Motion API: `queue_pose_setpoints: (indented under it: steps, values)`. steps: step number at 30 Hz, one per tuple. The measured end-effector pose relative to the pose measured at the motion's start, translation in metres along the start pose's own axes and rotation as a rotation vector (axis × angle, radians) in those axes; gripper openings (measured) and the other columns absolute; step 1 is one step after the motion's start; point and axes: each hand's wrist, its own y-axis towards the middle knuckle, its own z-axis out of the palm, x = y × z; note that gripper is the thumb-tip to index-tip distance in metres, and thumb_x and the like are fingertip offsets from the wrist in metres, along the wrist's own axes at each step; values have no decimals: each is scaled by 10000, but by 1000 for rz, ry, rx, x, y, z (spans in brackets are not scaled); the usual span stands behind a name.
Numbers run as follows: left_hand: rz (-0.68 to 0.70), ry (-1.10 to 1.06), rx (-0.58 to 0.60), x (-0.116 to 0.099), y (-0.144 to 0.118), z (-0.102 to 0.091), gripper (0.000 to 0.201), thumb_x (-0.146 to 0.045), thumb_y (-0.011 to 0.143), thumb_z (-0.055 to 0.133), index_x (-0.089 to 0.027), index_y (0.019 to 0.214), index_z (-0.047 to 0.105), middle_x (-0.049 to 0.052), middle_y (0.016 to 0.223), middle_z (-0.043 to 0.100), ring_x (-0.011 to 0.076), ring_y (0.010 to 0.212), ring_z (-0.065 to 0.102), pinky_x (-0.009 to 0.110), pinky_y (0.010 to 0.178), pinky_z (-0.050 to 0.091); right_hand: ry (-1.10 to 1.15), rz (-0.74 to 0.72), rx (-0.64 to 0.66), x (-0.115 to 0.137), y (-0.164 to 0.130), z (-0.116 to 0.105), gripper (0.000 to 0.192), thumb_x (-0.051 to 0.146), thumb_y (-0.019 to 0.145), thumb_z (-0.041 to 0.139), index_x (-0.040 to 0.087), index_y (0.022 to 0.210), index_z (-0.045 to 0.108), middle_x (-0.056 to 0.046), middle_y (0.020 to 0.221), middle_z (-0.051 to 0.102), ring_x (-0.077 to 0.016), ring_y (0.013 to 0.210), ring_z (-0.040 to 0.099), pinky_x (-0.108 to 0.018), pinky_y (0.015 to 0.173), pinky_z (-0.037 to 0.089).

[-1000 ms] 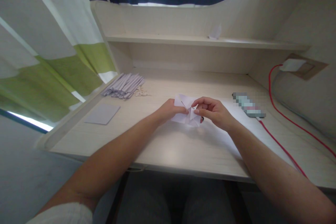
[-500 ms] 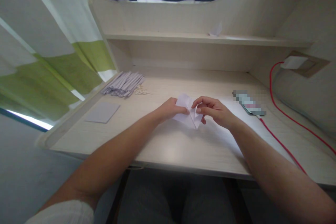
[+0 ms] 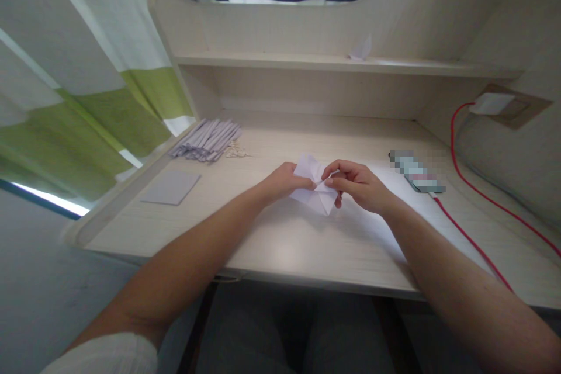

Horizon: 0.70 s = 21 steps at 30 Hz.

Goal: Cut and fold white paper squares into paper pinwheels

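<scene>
Between my two hands, just above the desk, is a folded piece of white paper (image 3: 313, 201) with creases and raised flaps. My left hand (image 3: 288, 180) grips its left side, thumb lying over the top. From the right, my right hand (image 3: 350, 184) pinches a flap near the paper's middle between thumb and index finger. The other right fingers curl underneath, partly hidden. A flat stack of square paper (image 3: 172, 187) lies on the desk to the left, away from both hands.
A bundle of folded paper strips (image 3: 208, 140) lies at the back left beside some pale strings (image 3: 236, 150). On the right rests a phone (image 3: 414, 170) with a red cable (image 3: 471, 239). A small folded paper piece (image 3: 361, 48) stands on the shelf (image 3: 272, 62).
My right thumb and index finger have moved slightly, and the flap they pinch now lies folded toward the paper's centre. My left hand has stayed in place.
</scene>
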Motion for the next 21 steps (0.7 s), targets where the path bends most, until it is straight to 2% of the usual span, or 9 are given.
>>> queue_pose_setpoints:
  steps: [6,15,18,21]
  values:
    - [0,20,-11,1,1,0,335,-268,567,802,-82,840,744,34,724,683,137,631,594,249,620,400,-12,-14,-42,-1,0,2,182,363,885,766,200,926,697,14,698,674,-143,553,666,-272,507,563]
    - [12,-27,-15,2,1,1,323,-260,571,810,-81,835,754,40,726,697,149,633,617,252,630,415,6,-47,-107,1,1,8,216,401,874,774,209,944,703,28,641,647,-131,532,619,-253,487,524]
    - [13,-44,-20,1,0,1,319,-243,579,797,-84,853,762,48,756,714,161,658,636,260,653,435,-22,-49,-87,2,-1,6,257,419,877,774,204,1013,738,12,684,675,-140,553,633,-270,518,544]
    - [13,-14,-11,0,0,0,329,-248,594,789,-77,875,776,60,784,727,171,686,647,263,667,440,-61,-51,-54,5,-3,2,214,360,870,773,194,1005,761,-3,709,692,-142,570,646,-270,545,524]
